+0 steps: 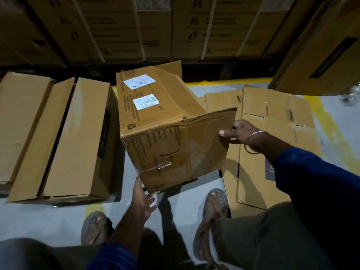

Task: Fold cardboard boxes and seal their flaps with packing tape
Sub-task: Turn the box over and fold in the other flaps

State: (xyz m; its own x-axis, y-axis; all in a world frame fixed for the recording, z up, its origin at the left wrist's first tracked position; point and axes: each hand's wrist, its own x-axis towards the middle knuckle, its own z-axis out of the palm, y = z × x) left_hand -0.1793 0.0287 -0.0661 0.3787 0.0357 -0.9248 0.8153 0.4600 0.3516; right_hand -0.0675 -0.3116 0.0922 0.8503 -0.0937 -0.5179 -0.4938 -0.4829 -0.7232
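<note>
A brown cardboard box with two white labels lies tilted on the floor in front of me. Old clear tape crosses its near end. My right hand grips the right edge of the near end flap, thumb on the outer face. My left hand touches the box's lower near corner from below with fingers spread and mostly straight. No tape roll or dispenser shows in the head view.
A long closed box lies to the left. Flattened cartons cover the floor at right. Stacked boxes form a wall behind. Another box juts in at upper right. My sandalled feet stand on grey floor with yellow lines.
</note>
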